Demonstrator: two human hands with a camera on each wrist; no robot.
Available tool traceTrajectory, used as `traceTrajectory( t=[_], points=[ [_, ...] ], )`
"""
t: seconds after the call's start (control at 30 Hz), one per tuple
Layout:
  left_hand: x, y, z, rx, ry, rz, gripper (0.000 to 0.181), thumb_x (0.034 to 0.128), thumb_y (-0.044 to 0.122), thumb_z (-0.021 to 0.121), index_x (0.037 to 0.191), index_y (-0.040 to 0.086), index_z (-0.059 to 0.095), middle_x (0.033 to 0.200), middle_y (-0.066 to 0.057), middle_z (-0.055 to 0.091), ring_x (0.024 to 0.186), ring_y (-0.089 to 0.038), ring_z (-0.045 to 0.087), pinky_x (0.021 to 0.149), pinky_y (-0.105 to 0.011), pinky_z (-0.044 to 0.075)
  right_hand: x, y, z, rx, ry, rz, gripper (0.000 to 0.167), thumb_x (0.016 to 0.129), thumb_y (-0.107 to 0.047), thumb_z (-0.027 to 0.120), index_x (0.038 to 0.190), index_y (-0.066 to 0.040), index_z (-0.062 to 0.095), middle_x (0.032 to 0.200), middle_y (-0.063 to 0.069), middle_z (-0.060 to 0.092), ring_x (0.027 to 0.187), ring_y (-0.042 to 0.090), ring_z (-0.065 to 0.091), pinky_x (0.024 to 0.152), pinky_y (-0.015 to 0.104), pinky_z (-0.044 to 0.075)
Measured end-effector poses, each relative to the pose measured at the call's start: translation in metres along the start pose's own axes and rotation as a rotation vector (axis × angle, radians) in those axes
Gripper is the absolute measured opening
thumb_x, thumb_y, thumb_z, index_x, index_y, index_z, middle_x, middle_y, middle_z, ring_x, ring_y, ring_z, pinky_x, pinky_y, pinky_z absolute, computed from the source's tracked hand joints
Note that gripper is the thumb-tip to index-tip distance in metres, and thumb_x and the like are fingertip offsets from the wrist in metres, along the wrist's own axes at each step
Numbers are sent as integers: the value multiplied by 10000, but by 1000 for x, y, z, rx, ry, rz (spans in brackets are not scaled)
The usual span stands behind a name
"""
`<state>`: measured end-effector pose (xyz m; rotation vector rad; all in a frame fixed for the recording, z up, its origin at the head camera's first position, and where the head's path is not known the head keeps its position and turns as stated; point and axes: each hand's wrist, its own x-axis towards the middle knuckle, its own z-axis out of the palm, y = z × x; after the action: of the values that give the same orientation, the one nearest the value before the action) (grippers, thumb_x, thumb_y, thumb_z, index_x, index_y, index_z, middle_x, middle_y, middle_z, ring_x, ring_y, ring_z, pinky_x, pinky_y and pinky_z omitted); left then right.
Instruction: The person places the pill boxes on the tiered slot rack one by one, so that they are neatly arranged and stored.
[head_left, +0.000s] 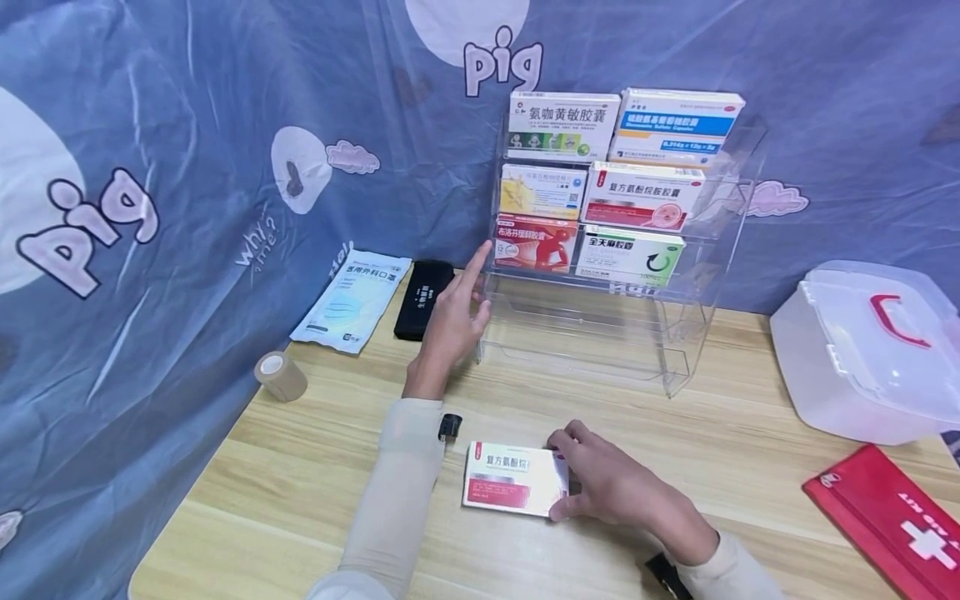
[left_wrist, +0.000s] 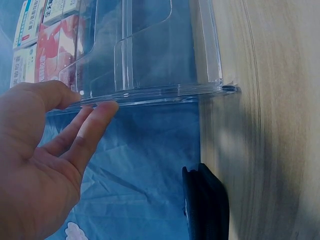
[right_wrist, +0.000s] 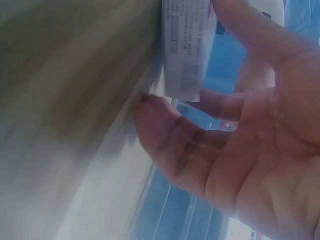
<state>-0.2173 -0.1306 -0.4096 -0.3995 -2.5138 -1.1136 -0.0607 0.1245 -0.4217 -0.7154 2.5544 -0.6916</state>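
At the front of the table, my right hand grips the right end of a white and red medicine box, thumb on the near edge and fingers at the far edge. In the right wrist view the printed narrow side of this box shows, close to the tabletop. My left hand reaches up to the left side of a clear acrylic display rack. Its fairly straight fingers touch the rack's side edge. Several medicine boxes stand in the rack's upper tiers, among them a red box and a green-and-white box.
A mask packet, a black pouch and a tan tape roll lie left of the rack. On the right are a lidded translucent case and a red first aid pouch. A blue printed cloth hangs behind.
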Motion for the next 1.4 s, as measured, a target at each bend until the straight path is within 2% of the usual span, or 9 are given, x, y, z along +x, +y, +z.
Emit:
traceTrajectory(
  t=[0.3, 0.5, 0.67, 0.97, 1.07, 1.13, 1.23, 1.33, 1.4],
  points=[
    [-1, 1, 0, -1, -2, -4, 944, 981, -51, 670, 1720, 365, 255, 1243, -136, 690, 1074, -272, 706, 983, -427, 615, 7, 7, -5, 211, 6, -129, 402, 923, -99, 817, 1250, -186, 601, 1082, -47, 736, 949, 52, 663, 826, 234, 565],
    [-1, 0, 1, 2, -11, -10, 972, 979, -55, 675, 1720, 393, 233, 1271, -142, 691, 1084, -266, 708, 983, -415, 619, 4, 22, -33, 292, 162, -175, 387, 944, -11, 737, 1312, -89, 646, 1119, 82, 768, 985, 172, 732, 828, 261, 628],
    [0, -1, 1, -8, -11, -15, 993, 974, -59, 678, 1720, 412, 221, 1268, -133, 691, 1081, -265, 709, 976, -410, 622, -3, 33, -74, 271, 397, -130, 512, 925, 75, 725, 1413, -38, 619, 1159, 226, 756, 978, 252, 753, 797, 217, 631],
    [0, 0, 0, -1, -15, -17, 985, 985, -45, 679, 1720, 418, 214, 1266, -120, 687, 1091, -265, 704, 986, -417, 617, 9, 53, -128, 147, 987, -72, 569, 913, 159, 727, 1445, -16, 628, 1214, 341, 689, 970, -235, 550, 839, -43, 467],
    [0, 0, 0, 0, -11, -15, 981, 985, -45, 678, 1720, 414, 218, 1270, -121, 688, 1091, -266, 705, 989, -420, 616, 23, 59, -132, 49, 1099, -56, 534, 908, 154, 738, 1406, -25, 665, 1178, 304, 682, 1000, -74, 631, 881, -69, 405],
    [0, 0, 0, -2, -10, -15, 982, 984, -48, 677, 1719, 415, 219, 1281, -124, 687, 1093, -267, 706, 988, -417, 618, 34, 63, -129, -19, 1106, -65, 523, 901, 156, 737, 1387, -31, 681, 1147, 292, 680, 1002, 121, 688, 869, 12, 437],
    [0, 0, 1, -5, -7, -13, 987, 982, -54, 676, 1719, 415, 218, 1284, -130, 687, 1088, -267, 703, 980, -412, 619, 51, 70, -119, -74, 1064, -87, 518, 894, 159, 727, 1373, -35, 687, 1137, 295, 690, 1000, 429, 676, 910, 295, 530],
    [0, -1, 0, -5, -7, -12, 987, 981, -55, 678, 1721, 409, 218, 1278, -132, 687, 1082, -262, 697, 975, -403, 619, 67, 77, -106, -70, 1043, -106, 522, 877, 169, 733, 1358, -30, 689, 1132, 304, 702, 985, 463, 682, 891, 567, 534],
    [0, -1, 0, 1, -10, -12, 988, 981, -49, 681, 1722, 408, 213, 1271, -128, 688, 1079, -258, 695, 974, -397, 618, 77, 79, -97, -52, 1040, -112, 530, 870, 173, 739, 1358, -26, 684, 1155, 311, 702, 986, 474, 684, 918, 613, 525]
  ],
)
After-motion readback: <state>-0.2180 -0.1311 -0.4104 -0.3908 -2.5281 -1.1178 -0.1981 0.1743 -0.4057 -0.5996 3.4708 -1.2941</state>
